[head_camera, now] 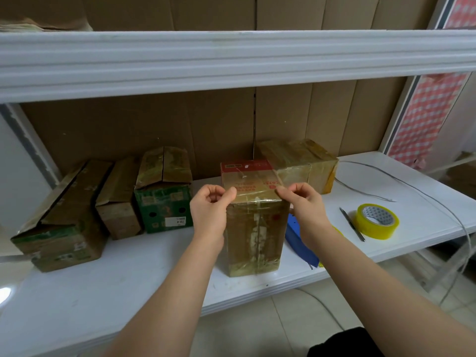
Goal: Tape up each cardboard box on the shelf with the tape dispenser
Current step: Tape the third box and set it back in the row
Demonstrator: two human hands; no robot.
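Note:
A tall cardboard box wrapped in clear tape stands near the front edge of the white shelf. My left hand touches its top left edge with thumb and forefinger, the other fingers curled. My right hand does the same at the top right edge; whether they pinch a tape strip I cannot tell. A blue tape dispenser lies on the shelf behind my right wrist, partly hidden. A yellow tape roll lies flat to the right.
Three boxes with open flaps stand at the left. A taped box sits behind the tall one. A pen lies beside the roll, and a thin cord trails over the shelf's right side. An upper shelf rail hangs overhead.

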